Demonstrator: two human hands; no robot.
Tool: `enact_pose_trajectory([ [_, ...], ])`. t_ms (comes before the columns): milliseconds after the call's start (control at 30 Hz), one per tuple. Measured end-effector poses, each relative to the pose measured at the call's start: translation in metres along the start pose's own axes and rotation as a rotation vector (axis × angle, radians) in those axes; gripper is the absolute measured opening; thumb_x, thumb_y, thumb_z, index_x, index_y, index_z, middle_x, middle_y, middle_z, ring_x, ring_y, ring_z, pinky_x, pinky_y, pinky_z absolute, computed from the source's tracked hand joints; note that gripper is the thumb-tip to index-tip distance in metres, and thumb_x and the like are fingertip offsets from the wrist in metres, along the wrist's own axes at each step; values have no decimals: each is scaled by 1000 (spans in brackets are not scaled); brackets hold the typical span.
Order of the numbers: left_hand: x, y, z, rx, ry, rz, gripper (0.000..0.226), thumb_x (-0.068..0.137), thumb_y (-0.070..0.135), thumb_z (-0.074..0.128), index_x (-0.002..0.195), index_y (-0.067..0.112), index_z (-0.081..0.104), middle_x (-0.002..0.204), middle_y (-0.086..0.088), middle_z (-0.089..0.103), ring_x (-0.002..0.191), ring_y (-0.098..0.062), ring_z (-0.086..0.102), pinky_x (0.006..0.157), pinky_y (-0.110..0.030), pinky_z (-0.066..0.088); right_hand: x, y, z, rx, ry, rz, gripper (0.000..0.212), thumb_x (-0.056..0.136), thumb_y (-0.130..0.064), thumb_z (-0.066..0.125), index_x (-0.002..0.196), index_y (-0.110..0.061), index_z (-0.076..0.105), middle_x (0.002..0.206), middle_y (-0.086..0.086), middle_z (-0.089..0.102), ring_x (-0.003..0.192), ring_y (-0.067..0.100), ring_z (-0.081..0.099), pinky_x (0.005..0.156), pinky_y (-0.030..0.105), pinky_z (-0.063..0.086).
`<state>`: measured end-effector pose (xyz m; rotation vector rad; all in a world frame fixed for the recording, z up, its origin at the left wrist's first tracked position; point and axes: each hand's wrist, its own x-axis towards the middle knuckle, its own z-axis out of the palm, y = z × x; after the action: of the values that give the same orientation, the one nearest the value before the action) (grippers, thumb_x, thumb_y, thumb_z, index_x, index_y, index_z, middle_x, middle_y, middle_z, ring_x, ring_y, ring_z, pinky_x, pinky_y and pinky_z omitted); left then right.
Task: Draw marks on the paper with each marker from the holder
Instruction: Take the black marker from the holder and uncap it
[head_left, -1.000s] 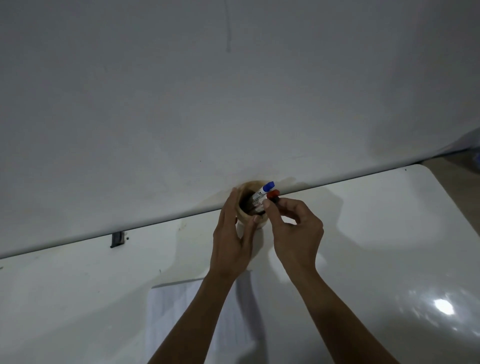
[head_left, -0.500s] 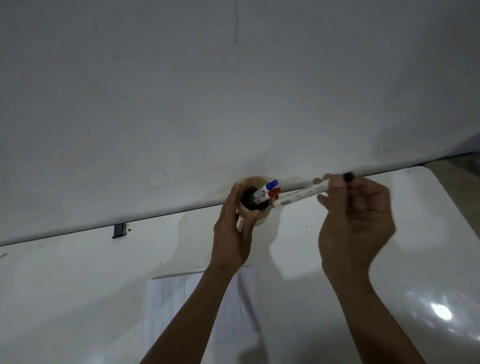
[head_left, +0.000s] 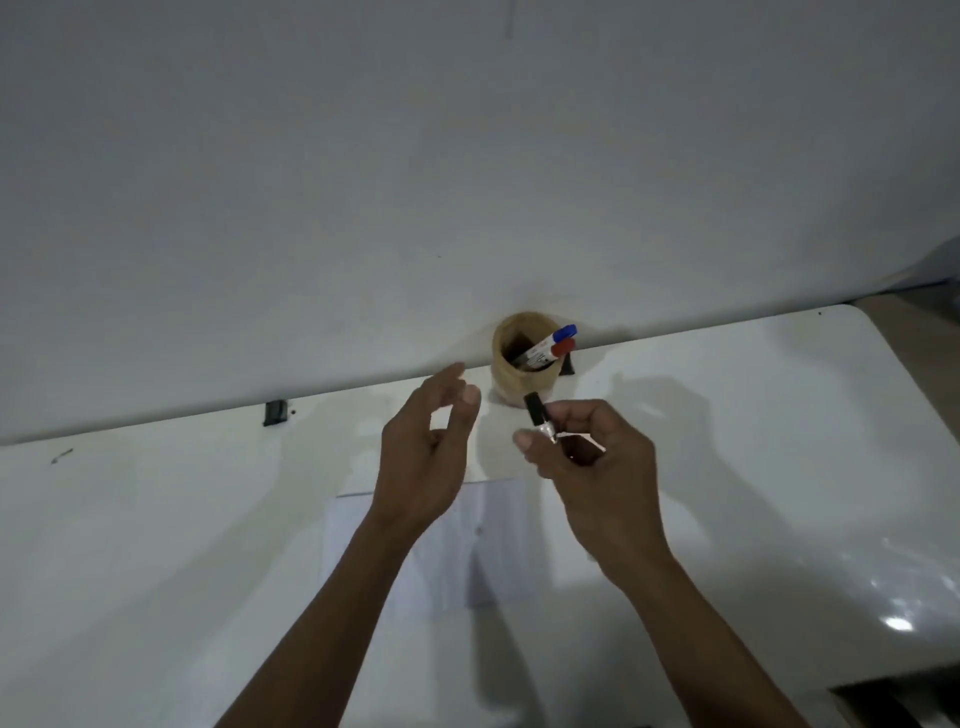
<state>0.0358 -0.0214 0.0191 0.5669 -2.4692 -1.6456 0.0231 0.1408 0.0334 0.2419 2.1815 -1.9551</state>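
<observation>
Left hand (head_left: 423, 457) off holder (head_left: 524, 371), fingers spread | right hand (head_left: 597, 467) grips 1 black-capped marker (head_left: 540, 423) | 2 markers in holder

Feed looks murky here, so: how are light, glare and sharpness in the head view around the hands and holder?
Head view: dim and soft overall; glare spot on the table at lower right; hand shadows fall across the paper; the black-capped marker in the right hand is slightly blurred; holder legible; the table edge bows.
</observation>
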Motion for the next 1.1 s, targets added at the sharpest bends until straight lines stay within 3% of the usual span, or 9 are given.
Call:
enact_pose_trajectory([
  [133, -34, 1, -40, -15, -126, -26, 35, 94, 46, 55, 119, 26, 70, 113, 11, 74, 109, -3, 66, 85, -32, 60, -27, -1, 17, -139, -148, 27, 25, 69, -17, 93, 88, -15, 76, 76, -2, 77, 72, 19, 73, 74, 28, 62],
  [300, -73, -9, -88, -60, -154, -63, 9, 90, 22, 70, 93, 20, 78, 86, 10, 78, 76, -1, 67, 69, -15, 52, -67, -4, 48, -224, -288, -2, 25, 65, -17, 95, 81, -16, 77, 72, -5, 76, 69, 16, 74, 73, 33, 63],
  [467, -107, -36, -136, -201, -55, -171, 15, 91, 27, 68, 82, 18, 76, 77, 3, 75, 67, -8, 60, 72, -25, 53, -98, -3, 68, -402, -420, -58, 22, 68, -21, 94, 82, -24, 78, 81, -5, 78, 70, 18, 72, 67, 29, 60],
  [600, -127, -58, -170, -364, 43, -227, 11, 92, 18, 67, 86, 12, 75, 81, -3, 75, 71, -15, 65, 80, -34, 56, -120, -6, 73, -166, -352, 7, 22, 71, -6, 90, 89, -9, 78, 79, 8, 79, 67, 23, 75, 62, 34, 60],
  [667, -138, -62, -179, -383, 50, -210, 9, 92, 13, 67, 88, 11, 75, 81, -3, 74, 71, -17, 66, 78, -30, 57, -132, -7, 84, 69, -278, 54, 23, 72, 1, 86, 92, -1, 74, 75, 11, 79, 65, 21, 75, 61, 28, 59],
  [833, -166, -67, -182, -260, 80, -101, 8, 85, 10, 75, 85, 18, 78, 73, 1, 76, 64, -9, 66, 66, -20, 54, -164, 1, 122, 518, -102, 274, 20, 78, -4, 80, 96, 1, 72, 77, 9, 71, 65, 19, 68, 63, 26, 59],
  [967, -181, -75, -183, -120, 81, -28, 12, 81, 16, 78, 88, 26, 78, 75, 11, 77, 66, -4, 70, 67, -14, 53, -185, 12, 140, 381, -191, 287, 21, 81, -21, 77, 95, -5, 76, 85, 13, 76, 74, 21, 71, 67, 28, 59],
  [1100, -176, -83, -187, 18, 34, 26, 12, 89, 21, 70, 87, 32, 75, 70, 19, 71, 64, -5, 65, 61, -9, 46, -183, 19, 147, 216, -212, 209, 19, 92, -23, 70, 93, -6, 75, 82, 13, 78, 79, 23, 75, 71, 27, 60],
])
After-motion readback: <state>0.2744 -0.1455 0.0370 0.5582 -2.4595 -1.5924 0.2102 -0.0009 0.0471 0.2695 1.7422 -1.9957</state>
